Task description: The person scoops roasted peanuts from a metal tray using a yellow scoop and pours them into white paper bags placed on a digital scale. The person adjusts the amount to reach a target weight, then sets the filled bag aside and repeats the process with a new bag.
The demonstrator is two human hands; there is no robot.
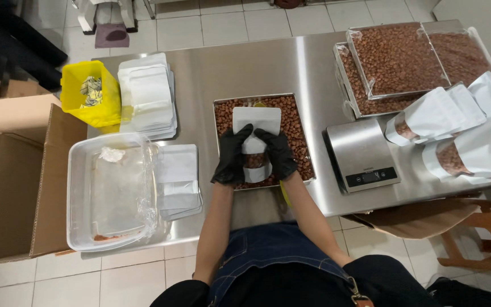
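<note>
Both my hands wear black gloves and hold one white pouch (256,120) above a metal tray of brown nuts (301,136). My left hand (232,156) grips the pouch's left side. My right hand (278,153) grips its right side. A clear window low on the pouch shows brown nuts inside. The pouch's flat top points away from me.
A digital scale (361,153) sits right of the tray. Further trays of nuts (399,59) and filled white pouches (456,133) lie at the right. Left are stacked empty pouches (148,96), a yellow bin (89,94), a clear plastic tub (112,190) and a cardboard box (12,176).
</note>
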